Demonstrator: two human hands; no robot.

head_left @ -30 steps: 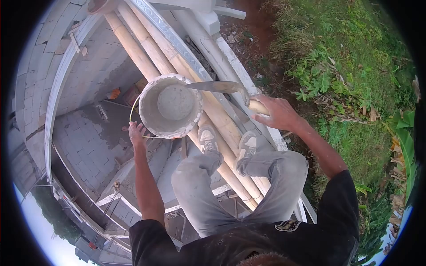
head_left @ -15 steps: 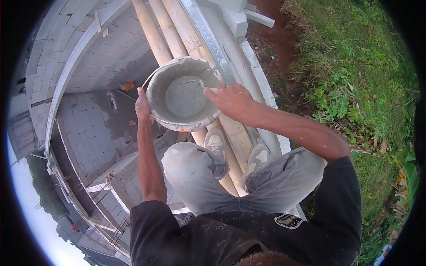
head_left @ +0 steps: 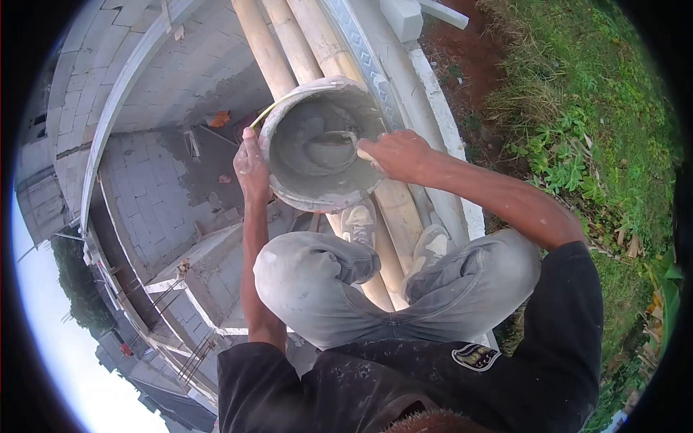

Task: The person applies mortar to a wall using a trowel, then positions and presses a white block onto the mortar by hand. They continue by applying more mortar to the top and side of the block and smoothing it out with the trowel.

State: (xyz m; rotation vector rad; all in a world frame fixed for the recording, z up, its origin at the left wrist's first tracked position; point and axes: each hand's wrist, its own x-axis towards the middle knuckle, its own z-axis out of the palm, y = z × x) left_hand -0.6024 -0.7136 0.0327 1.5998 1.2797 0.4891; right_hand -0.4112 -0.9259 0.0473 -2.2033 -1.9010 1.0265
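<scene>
A mortar-crusted bucket (head_left: 273, 189) stands over the bamboo poles, its mouth facing me. My left hand (head_left: 252, 169) grips the bucket's left side near the rim, close to the thin yellowish handle. In my right hand (head_left: 406, 156), at the right rim, is the pale handle of a trowel (head_left: 367, 150). Its metal neck bends down into the bucket, and the blade lies partly buried in wet grey mortar (head_left: 307, 162). The mortar has curved furrows around the blade.
Bamboo poles (head_left: 299, 47) run under my shoes (head_left: 431, 249) beside a patterned metal strip (head_left: 372, 68) and a wall edge (head_left: 462, 187). Below on the left are a grey block floor (head_left: 148, 209) and walls. A grassy slope (head_left: 599, 108) drops away on the right.
The trowel blade now shows in the mortar, whose surface has gone from smooth to furrowed. The bucket and both hands sit slightly further right in view.
</scene>
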